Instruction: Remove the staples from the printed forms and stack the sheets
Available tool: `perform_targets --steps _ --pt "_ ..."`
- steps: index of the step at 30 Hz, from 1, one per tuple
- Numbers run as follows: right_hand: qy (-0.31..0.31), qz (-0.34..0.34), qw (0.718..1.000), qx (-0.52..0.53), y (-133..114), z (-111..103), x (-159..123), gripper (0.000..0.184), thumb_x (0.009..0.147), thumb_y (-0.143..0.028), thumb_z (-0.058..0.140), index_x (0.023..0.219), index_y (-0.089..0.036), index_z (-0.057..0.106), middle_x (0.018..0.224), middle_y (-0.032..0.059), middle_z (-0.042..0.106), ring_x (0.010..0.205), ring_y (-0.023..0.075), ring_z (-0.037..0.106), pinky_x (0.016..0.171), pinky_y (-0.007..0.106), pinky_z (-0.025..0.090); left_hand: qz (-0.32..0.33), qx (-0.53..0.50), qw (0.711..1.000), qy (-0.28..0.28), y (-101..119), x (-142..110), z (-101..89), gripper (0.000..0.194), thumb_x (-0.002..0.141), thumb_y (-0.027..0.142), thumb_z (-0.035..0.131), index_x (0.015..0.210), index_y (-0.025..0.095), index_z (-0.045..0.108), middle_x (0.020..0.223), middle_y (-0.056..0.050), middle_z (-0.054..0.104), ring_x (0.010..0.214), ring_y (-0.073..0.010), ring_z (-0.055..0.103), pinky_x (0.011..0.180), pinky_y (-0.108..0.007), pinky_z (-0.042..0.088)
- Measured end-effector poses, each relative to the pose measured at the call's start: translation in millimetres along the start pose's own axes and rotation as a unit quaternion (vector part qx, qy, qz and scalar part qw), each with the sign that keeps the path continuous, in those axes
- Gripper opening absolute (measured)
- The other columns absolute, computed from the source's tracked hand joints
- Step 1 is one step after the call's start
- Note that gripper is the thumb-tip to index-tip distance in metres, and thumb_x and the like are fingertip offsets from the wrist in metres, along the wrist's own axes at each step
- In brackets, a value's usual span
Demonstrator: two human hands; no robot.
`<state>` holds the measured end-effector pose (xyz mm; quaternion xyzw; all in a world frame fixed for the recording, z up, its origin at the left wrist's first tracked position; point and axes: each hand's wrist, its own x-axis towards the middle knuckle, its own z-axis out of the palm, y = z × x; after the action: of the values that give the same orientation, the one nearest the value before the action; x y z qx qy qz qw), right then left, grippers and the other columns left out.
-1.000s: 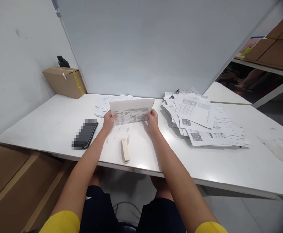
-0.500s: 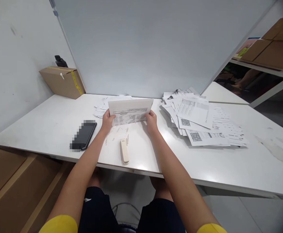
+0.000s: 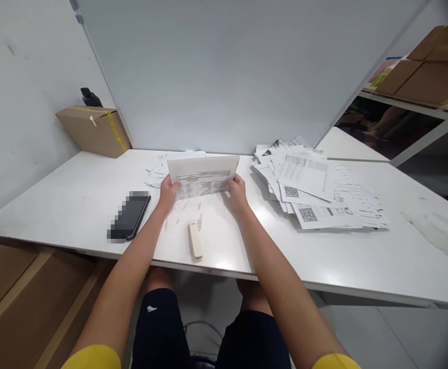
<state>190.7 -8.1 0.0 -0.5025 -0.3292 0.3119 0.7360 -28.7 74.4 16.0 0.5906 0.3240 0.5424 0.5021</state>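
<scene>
While both hands keep the printed sheet (image 3: pixel 203 166) raised at the centre of the frame, almost nothing about the hold has changed over the last second: the work in hand appears to be at a pause, with the sheet neither set down nor passed from one hand to the other. The left hand (image 3: pixel 167 195) pinches its left edge, thumb over the printed face, and the right hand (image 3: pixel 237 191) grips the opposite edge the same way. Whether it is one sheet or several, I cannot tell.

Against the earlier frames, the whole view has slid slightly: the cream stapler (image 3: pixel 195 241) at lower centre, the black handheld device (image 3: pixel 131 215) at centre left, the taped cardboard box (image 3: pixel 89 132) at upper left and the heap of printed slips (image 3: pixel 308 177) right of centre all sit a little farther left, which suggests a small turn of the head. The left leg of the dark shorts (image 3: pixel 160 328), at the bottom, shows more of its white logo. On the white table (image 3: pixel 335 261), the stapler lies untouched, apart from both hands.
</scene>
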Motion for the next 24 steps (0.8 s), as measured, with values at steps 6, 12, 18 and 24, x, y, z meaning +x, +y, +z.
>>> perform_targets --steps 6,12,18,24 --pt "-0.002 -0.004 1.000 0.005 0.2 0.3 0.4 0.017 0.059 -0.024 0.053 0.074 -0.025 0.063 0.075 -0.0002 0.065 0.085 0.0205 0.057 0.076 0.033 0.047 -0.001 0.006 1.000 0.003 0.6 -0.2 0.4 0.030 0.065 0.029 0.065 0.094 0.020 0.066 0.096 -0.006 0.077 0.102 -0.0309 0.072 0.094 -0.044 0.056" --pt "-0.012 0.000 1.000 0.000 -1.9 -0.2 -1.8 0.019 0.060 -0.024 0.054 0.076 -0.025 0.064 0.076 -0.0003 0.065 0.085 0.0200 0.057 0.076 0.033 0.047 -0.005 0.011 1.000 0.007 -2.0 0.3 -0.5 0.032 0.066 0.029 0.066 0.096 0.019 0.067 0.097 -0.006 0.077 0.102 -0.0315 0.072 0.095 -0.045 0.056" --pt "-0.013 -0.011 1.000 -0.013 0.7 -0.7 -0.6 0.013 0.065 -0.026 0.056 0.076 -0.025 0.062 0.076 -0.0009 0.063 0.085 0.0194 0.058 0.079 0.033 0.048 0.003 0.006 1.000 -0.005 0.3 -0.1 0.7 0.035 0.067 0.027 0.067 0.101 0.020 0.067 0.100 -0.006 0.077 0.107 -0.0308 0.071 0.097 -0.044 0.056" --pt "-0.020 -0.010 1.000 -0.007 1.6 -0.8 0.0 0.016 0.066 -0.023 0.057 0.080 -0.024 0.064 0.082 0.0000 0.067 0.088 0.0195 0.060 0.081 0.033 0.049 0.015 0.006 1.000 0.003 -2.5 2.0 2.7 0.042 0.067 0.025 0.067 0.108 0.021 0.065 0.103 -0.006 0.076 0.110 -0.0305 0.070 0.099 -0.043 0.056"
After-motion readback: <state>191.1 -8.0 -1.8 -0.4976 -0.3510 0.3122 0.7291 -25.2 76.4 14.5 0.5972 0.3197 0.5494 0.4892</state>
